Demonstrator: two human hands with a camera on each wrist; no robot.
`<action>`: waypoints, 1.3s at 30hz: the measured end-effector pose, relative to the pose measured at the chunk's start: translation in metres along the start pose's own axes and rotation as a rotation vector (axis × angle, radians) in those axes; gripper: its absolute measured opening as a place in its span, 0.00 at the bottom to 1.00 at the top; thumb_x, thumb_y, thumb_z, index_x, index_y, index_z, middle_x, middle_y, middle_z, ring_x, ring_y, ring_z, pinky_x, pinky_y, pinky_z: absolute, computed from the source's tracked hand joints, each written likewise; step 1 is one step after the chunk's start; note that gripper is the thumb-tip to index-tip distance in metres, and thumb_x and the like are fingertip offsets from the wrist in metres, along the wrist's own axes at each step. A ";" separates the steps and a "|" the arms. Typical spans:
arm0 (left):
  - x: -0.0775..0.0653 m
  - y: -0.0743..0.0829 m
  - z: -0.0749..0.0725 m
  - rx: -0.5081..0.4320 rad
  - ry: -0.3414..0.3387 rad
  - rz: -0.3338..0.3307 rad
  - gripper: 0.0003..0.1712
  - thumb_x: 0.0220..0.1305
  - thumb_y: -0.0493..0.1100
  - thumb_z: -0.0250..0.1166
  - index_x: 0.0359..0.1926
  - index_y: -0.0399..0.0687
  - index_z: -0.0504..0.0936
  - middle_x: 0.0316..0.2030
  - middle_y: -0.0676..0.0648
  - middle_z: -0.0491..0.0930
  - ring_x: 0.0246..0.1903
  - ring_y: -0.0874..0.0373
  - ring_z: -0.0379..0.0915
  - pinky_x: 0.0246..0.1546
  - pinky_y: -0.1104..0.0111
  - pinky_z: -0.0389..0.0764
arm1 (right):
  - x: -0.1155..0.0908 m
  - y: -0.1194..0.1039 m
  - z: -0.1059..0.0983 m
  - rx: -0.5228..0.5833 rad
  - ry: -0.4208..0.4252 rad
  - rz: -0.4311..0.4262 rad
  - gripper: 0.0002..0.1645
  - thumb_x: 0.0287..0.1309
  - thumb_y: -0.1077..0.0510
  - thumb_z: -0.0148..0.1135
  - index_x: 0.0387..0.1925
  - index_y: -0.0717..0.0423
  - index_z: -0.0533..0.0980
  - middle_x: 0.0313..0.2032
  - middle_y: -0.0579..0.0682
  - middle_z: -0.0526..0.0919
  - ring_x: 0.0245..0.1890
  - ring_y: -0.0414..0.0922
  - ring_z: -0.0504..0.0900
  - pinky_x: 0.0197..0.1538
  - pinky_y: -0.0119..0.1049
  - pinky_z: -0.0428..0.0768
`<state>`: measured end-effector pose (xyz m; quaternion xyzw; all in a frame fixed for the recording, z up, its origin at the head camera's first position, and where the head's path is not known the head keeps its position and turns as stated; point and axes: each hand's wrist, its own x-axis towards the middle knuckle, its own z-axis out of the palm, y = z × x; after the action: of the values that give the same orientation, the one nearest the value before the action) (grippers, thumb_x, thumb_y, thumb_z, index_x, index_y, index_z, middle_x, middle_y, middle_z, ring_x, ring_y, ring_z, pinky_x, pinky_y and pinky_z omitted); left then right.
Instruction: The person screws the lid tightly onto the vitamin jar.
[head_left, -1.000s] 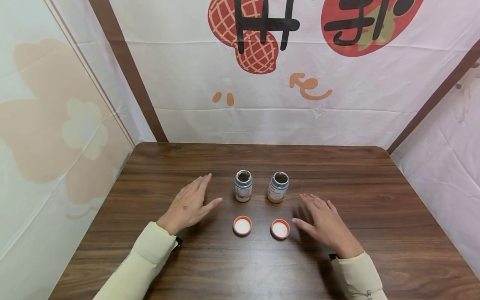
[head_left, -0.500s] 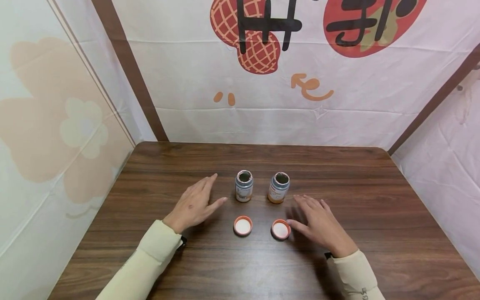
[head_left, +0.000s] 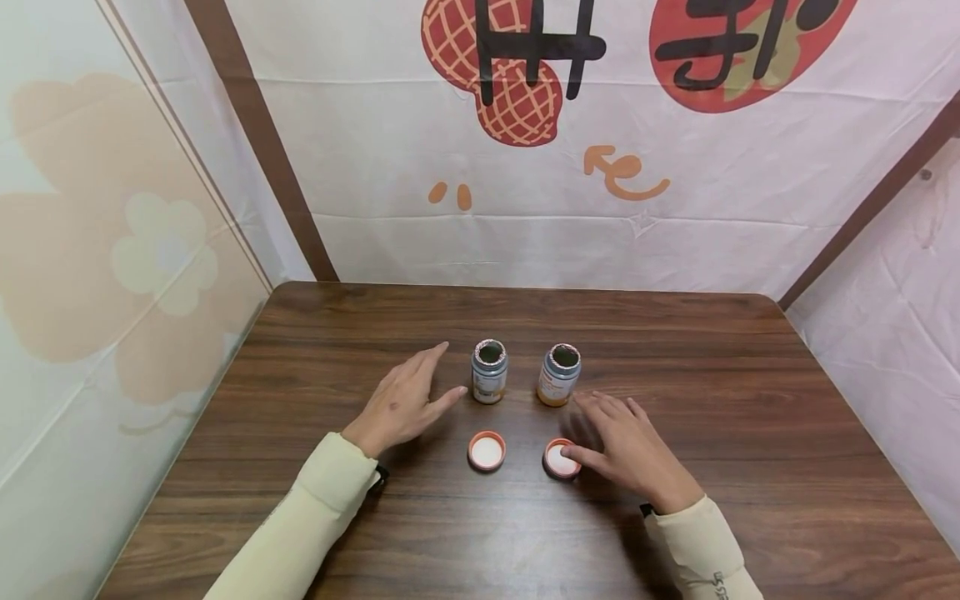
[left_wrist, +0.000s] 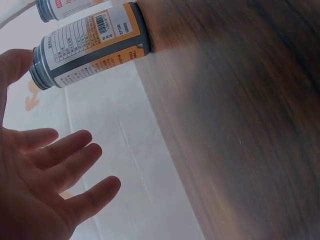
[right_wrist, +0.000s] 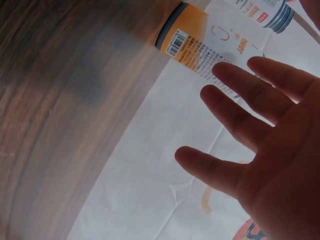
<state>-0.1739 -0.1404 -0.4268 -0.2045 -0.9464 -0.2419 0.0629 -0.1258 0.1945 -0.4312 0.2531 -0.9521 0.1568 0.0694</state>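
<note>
Two grey-topped jars without lids stand upright on the table: a left jar (head_left: 489, 385) and a right jar (head_left: 556, 387), both with white and orange labels. In front of them lie two orange-rimmed lids, white inside up: a left lid (head_left: 487, 452) and a right lid (head_left: 557, 468). My left hand (head_left: 405, 402) is just left of the left jar, fingers spread, holding nothing; in the left wrist view the jar (left_wrist: 92, 45) lies past the thumb. Beside the right jar (right_wrist: 192, 37) is my right hand (head_left: 628, 443), fingers extended, its thumb overlapping the right lid; contact cannot be told.
The dark wood-grain table (head_left: 375, 321) ends at a white printed cloth (head_left: 555, 250) behind it. Another cloth wall (head_left: 60, 333), with a flower print, runs along the left side.
Both hands have moved inward: the left one rightward to the left jar, the right one leftward to the right jar and lid. Jars and lids stay where they were.
</note>
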 end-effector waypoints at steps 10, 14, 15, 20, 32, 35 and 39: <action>0.005 0.003 0.006 -0.056 -0.018 -0.018 0.43 0.69 0.61 0.61 0.74 0.41 0.61 0.67 0.38 0.68 0.66 0.43 0.66 0.63 0.47 0.66 | 0.004 -0.006 0.003 0.002 -0.021 -0.008 0.43 0.56 0.37 0.70 0.63 0.61 0.74 0.59 0.60 0.78 0.62 0.59 0.74 0.61 0.68 0.63; 0.007 0.006 0.008 -0.067 -0.020 -0.010 0.43 0.69 0.61 0.62 0.74 0.40 0.61 0.68 0.38 0.68 0.66 0.43 0.66 0.63 0.47 0.67 | 0.005 -0.009 0.005 0.015 -0.023 -0.015 0.43 0.56 0.38 0.70 0.64 0.62 0.74 0.60 0.59 0.78 0.62 0.58 0.73 0.61 0.69 0.63; 0.007 0.007 0.008 -0.072 -0.024 -0.010 0.44 0.69 0.61 0.62 0.74 0.40 0.61 0.68 0.38 0.68 0.66 0.43 0.66 0.63 0.47 0.67 | 0.006 -0.010 0.005 0.019 -0.026 -0.015 0.43 0.56 0.38 0.70 0.64 0.62 0.73 0.60 0.59 0.78 0.62 0.58 0.73 0.61 0.69 0.62; 0.010 0.010 0.009 -0.091 -0.034 -0.002 0.44 0.69 0.60 0.62 0.74 0.40 0.60 0.68 0.38 0.68 0.66 0.43 0.66 0.63 0.47 0.67 | 0.007 -0.013 0.008 0.037 -0.036 -0.022 0.42 0.56 0.40 0.71 0.64 0.62 0.73 0.60 0.60 0.77 0.63 0.58 0.73 0.62 0.68 0.62; 0.017 0.012 0.016 -0.130 -0.036 -0.005 0.42 0.69 0.57 0.64 0.74 0.40 0.61 0.68 0.38 0.68 0.66 0.43 0.66 0.62 0.48 0.68 | 0.008 -0.022 0.014 0.049 -0.041 -0.068 0.44 0.52 0.40 0.74 0.63 0.62 0.73 0.60 0.61 0.77 0.62 0.58 0.74 0.61 0.69 0.62; 0.018 0.013 0.017 -0.145 -0.032 -0.009 0.42 0.68 0.57 0.65 0.74 0.40 0.61 0.68 0.38 0.68 0.65 0.43 0.67 0.61 0.48 0.69 | 0.010 -0.025 0.016 0.044 -0.054 -0.078 0.45 0.52 0.39 0.73 0.64 0.62 0.73 0.60 0.61 0.77 0.63 0.58 0.73 0.62 0.69 0.62; 0.018 0.014 0.018 -0.170 -0.034 -0.018 0.42 0.68 0.57 0.65 0.74 0.41 0.61 0.68 0.39 0.68 0.65 0.43 0.67 0.61 0.47 0.69 | 0.012 -0.029 0.018 0.038 -0.070 -0.093 0.45 0.53 0.38 0.72 0.64 0.61 0.73 0.60 0.59 0.78 0.63 0.57 0.73 0.62 0.68 0.62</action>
<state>-0.1848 -0.1143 -0.4324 -0.2046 -0.9253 -0.3183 0.0270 -0.1225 0.1591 -0.4378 0.3037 -0.9380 0.1625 0.0385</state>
